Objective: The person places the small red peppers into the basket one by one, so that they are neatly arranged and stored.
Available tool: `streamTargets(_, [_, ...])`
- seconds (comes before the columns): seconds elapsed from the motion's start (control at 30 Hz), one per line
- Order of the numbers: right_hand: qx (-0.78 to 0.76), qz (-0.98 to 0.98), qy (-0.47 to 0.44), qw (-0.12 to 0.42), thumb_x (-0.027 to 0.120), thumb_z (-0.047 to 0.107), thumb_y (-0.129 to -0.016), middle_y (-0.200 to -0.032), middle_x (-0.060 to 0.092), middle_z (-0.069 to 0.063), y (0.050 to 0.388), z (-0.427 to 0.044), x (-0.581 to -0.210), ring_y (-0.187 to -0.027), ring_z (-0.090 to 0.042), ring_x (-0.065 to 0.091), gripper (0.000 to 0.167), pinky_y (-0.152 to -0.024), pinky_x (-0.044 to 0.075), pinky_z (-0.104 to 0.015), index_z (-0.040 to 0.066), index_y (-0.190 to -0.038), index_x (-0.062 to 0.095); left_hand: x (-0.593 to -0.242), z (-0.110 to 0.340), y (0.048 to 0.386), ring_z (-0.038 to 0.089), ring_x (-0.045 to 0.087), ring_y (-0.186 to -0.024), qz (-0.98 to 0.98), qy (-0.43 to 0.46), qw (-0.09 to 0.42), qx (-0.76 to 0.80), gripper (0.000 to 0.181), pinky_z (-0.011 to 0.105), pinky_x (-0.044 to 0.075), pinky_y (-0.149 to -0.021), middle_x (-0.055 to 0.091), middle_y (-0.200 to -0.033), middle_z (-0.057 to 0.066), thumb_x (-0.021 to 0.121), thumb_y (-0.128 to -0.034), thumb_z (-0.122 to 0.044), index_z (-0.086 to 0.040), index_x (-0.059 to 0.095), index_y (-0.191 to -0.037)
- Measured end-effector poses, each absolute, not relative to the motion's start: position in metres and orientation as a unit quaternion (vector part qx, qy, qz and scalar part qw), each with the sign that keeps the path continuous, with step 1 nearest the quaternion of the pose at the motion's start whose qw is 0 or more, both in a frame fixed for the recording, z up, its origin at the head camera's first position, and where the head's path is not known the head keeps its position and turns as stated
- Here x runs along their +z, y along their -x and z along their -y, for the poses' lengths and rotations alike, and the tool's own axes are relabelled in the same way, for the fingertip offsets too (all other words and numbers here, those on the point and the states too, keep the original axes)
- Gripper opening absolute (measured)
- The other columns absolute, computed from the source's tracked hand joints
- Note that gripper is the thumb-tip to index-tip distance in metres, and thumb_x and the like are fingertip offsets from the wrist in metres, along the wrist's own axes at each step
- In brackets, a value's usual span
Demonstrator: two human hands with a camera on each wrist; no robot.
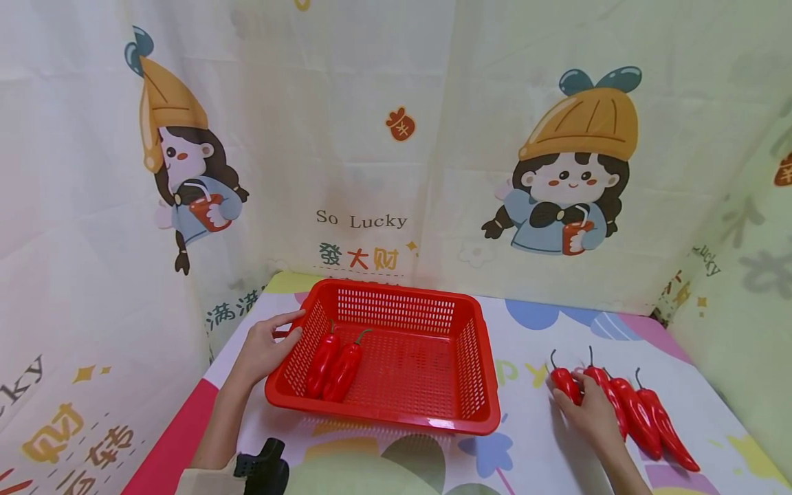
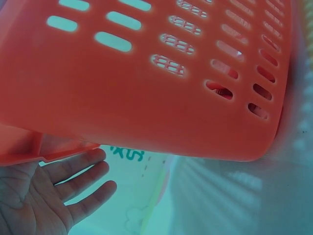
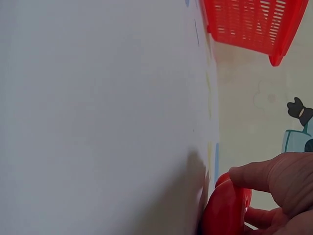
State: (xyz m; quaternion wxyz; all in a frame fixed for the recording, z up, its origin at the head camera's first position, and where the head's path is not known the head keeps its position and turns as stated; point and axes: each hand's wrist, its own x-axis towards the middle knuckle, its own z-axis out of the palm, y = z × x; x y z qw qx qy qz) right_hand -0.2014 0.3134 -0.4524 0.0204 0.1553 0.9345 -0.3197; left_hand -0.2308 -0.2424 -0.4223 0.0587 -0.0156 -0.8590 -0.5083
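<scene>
A red plastic basket (image 1: 402,421) holds two red chili peppers (image 1: 344,371) with green stems, lying side by side at its left end. My left hand (image 1: 266,350) touches the basket's left rim. In the left wrist view, the fingers (image 2: 88,199) of that hand stretch out fairly straight below the rim; its thumb is hidden there. Right of the basket, my right hand (image 1: 590,409) pinches the leftmost chili pepper (image 1: 564,385) between thumb and fingers, over the table. In the right wrist view, the thumb presses against this shiny red pepper (image 3: 225,210).
Three more chili peppers (image 1: 640,419) lie in a slanted row just right of my right hand. A patterned cloth covers the table (image 1: 532,454). Printed curtains (image 1: 445,137) hang behind and on both sides. A black strap mount (image 1: 267,467) sits at the left wrist.
</scene>
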Motion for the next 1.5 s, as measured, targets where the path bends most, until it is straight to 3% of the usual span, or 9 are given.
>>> streamTargets(0.17, [-0.332,-0.929,-0.165,0.017,0.071,0.033,-0.094,-0.145,0.035,-0.04,0.199,-0.311,-0.451,-0.133,-0.057,0.035,0.089,-0.101,0.046,-0.067,-0.012,-0.153,0.022,-0.423,0.242,0.231,0.037,0.067,-0.106,0.858,0.015,0.057,-0.51,0.046,0.038,0.064,-0.073,0.06,-0.139,0.025,0.064,-0.0994,-0.017,-0.007,0.059,-0.144])
streamTargets(0.37, [-0.341,-0.923,-0.179,0.0,0.073,0.042,-0.092,-0.146,0.036,-0.037,0.198,-0.305,-0.446,-0.131,-0.055,0.037,0.095,-0.096,0.053,-0.063,-0.008,-0.155,0.023,-0.424,0.243,0.231,0.036,0.066,-0.107,0.861,0.019,0.064,-0.504,0.045,0.038,0.064,-0.074,0.062,-0.137,0.025,0.064,-0.0998,-0.018,-0.007,0.06,-0.143])
streamTargets(0.8, [-0.361,-0.917,-0.16,-0.053,0.076,0.028,-0.091,-0.149,0.04,-0.032,0.191,-0.286,-0.43,-0.132,-0.051,0.042,0.085,-0.095,0.055,-0.058,-0.003,-0.156,0.029,-0.423,0.243,0.23,0.037,0.065,-0.109,0.86,0.012,0.059,-0.507,0.047,0.038,0.064,-0.075,0.061,-0.139,0.023,0.064,-0.0998,-0.02,-0.009,0.059,-0.145])
streamTargets(1.17, [-0.393,-0.906,-0.143,-0.058,0.075,0.035,-0.093,-0.15,0.041,-0.03,0.185,-0.271,-0.414,-0.131,-0.049,0.044,0.088,-0.088,0.06,-0.052,0.002,-0.159,0.027,-0.423,0.242,0.23,0.036,0.066,-0.108,0.862,0.012,0.061,-0.502,0.046,0.038,0.064,-0.075,0.06,-0.14,0.023,0.064,-0.0997,-0.02,-0.009,0.059,-0.144])
streamTargets(1.5, [-0.405,-0.904,-0.121,-0.07,0.072,0.037,-0.095,-0.151,0.042,-0.026,0.179,-0.252,-0.394,-0.132,-0.047,0.045,0.086,-0.096,0.056,-0.056,0.004,-0.16,0.026,-0.424,0.243,0.23,0.035,0.067,-0.105,0.861,0.017,0.065,-0.505,0.046,0.038,0.064,-0.075,0.06,-0.14,0.024,0.064,-0.0999,-0.02,-0.008,0.059,-0.144])
